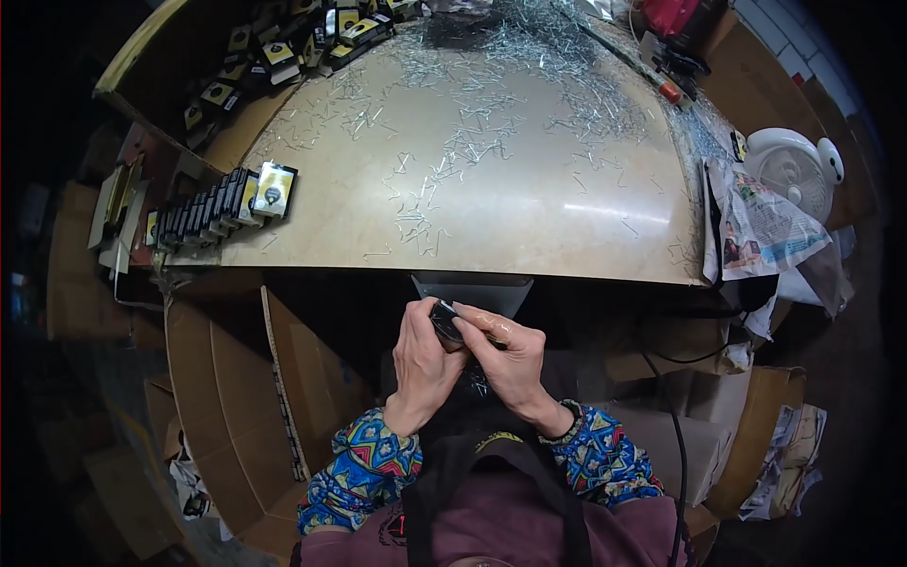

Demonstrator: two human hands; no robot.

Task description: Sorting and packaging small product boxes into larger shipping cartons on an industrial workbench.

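I watch a pale worktop (529,231) spread beyond the hands, with an open cardboard carton (213,397) below it at left and a white fan (794,175) at far right. Small black-and-yellow boxes (227,201) line its left side. Between the hands, short of the worktop's near edge, the left hand (419,357) curls its fingers round a small black object (444,321); the right hand (507,350) pinches its upper edge. Bent metal wires (482,123) litter the worktop.
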